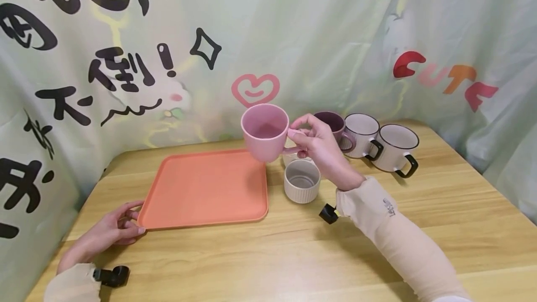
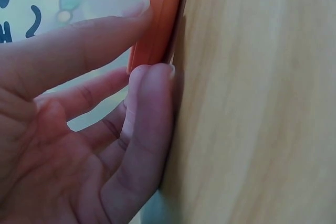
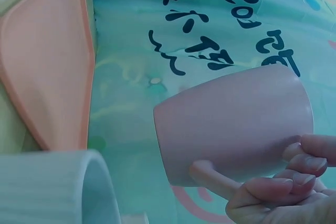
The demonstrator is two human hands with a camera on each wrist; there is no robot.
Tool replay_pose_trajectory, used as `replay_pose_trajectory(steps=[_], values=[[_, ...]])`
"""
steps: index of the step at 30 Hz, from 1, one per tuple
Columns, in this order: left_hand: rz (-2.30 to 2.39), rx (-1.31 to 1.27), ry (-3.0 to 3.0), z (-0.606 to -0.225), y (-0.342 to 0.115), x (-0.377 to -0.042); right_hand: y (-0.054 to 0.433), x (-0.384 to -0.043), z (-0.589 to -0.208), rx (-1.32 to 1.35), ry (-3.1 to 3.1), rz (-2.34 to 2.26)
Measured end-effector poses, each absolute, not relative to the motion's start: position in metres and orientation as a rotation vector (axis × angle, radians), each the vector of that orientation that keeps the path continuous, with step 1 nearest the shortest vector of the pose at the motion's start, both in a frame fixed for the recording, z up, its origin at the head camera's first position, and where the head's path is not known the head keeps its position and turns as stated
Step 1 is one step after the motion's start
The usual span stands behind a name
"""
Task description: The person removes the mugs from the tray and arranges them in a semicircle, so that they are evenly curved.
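My right hand [image 1: 320, 146] holds a pink mug [image 1: 265, 136] by its handle, raised above the table near the tray's far right corner. In the right wrist view the fingers curl round the handle, and the mug [image 3: 231, 124] shows its smooth side. An orange rectangular tray [image 1: 205, 190] lies on the wooden table with nothing on it. At its near left corner my left hand [image 1: 111, 229] grips the edge. Seen from the left wrist, the thumb lies on the tray's side [image 2: 160, 19] and bent fingers meet its corner close to the tabletop.
A ribbed pale cup [image 1: 302, 192] stands right of the tray, with another light cup [image 1: 289, 157] partly hidden behind it. Farther right are a dark purple mug [image 1: 335, 122] and two white mugs [image 1: 361, 139] with black handles. A printed curtain [image 1: 327, 36] hangs behind the table.
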State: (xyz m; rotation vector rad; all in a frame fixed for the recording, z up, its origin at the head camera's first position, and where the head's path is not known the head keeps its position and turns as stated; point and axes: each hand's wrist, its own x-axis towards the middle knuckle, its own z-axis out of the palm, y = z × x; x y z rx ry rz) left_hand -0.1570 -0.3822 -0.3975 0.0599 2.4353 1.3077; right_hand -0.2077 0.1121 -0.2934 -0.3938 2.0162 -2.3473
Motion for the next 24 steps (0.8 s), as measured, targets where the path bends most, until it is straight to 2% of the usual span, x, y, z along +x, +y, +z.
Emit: replay_pose_trajectory(steps=[11, 24], values=[[1.333, 0.077, 2.428, -0.398, -0.382, -0.157, 0.144, -0.191, -0.293, -0.371, 2.087, -2.343], [1.327, 0.073, 2.425, -0.397, -0.383, -0.158, 0.187, -0.172, -0.291, -0.48, 2.013, -2.5]])
